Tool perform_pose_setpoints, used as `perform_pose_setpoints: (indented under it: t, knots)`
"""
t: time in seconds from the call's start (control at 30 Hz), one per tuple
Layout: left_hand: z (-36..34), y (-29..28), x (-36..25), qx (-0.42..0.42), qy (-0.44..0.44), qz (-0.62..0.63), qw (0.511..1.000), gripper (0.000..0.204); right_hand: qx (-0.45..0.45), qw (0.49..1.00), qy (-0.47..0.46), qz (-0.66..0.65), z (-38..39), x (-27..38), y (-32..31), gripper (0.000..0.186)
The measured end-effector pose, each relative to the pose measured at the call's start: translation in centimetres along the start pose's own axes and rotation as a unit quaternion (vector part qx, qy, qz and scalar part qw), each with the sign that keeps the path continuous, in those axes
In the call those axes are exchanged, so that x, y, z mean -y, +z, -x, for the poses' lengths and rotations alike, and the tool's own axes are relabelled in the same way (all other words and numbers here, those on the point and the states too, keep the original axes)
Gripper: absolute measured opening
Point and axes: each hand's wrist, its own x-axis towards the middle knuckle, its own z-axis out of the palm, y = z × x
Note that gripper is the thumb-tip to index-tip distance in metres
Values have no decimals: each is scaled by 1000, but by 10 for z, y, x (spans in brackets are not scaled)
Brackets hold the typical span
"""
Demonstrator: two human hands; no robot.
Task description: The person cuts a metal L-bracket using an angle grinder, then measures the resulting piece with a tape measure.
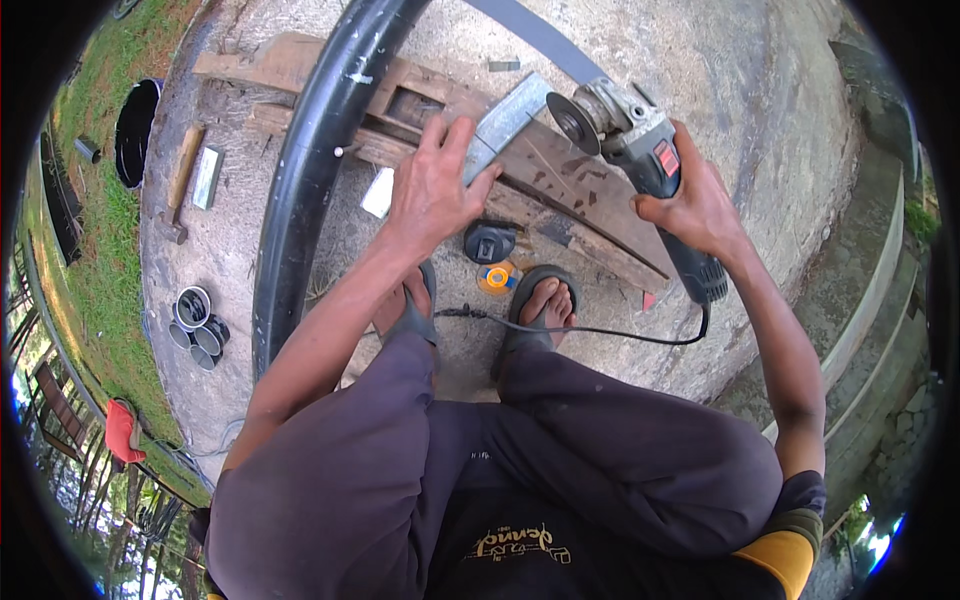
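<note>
My left hand grips a grey galvanized metal piece that rests over rough wooden planks. My right hand is closed around a black and silver angle grinder with a red switch, held above the planks; its disc is beside the metal's far end. A long black pipe curves past my left forearm. A white block lies just left of my left hand. A dark plastic object and a yellow tape roll sit between my sandalled feet.
At left lie a hammer, a small metal bar and several short pipe pieces on the concrete. A black container and red cloth are on the grass. A cord crosses near my feet; concrete ledges border the right.
</note>
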Motion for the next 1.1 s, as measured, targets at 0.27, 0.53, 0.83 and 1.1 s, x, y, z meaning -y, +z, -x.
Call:
perform_pose_setpoints:
  t: [0.27,0.53,0.83,1.1]
  knots:
    - [1,8,0,-70,40,-60,995,40,27,999,-8,26,-15,0,8,99]
    - [3,12,2,-78,55,-36,995,38,27,999,-10,31,-21,0,13,97]
    - [0,11,0,-76,70,-49,993,36,31,999,-11,39,-26,-3,11,98]
    - [0,13,-1,-75,72,-51,993,36,48,998,1,36,-30,2,12,100]
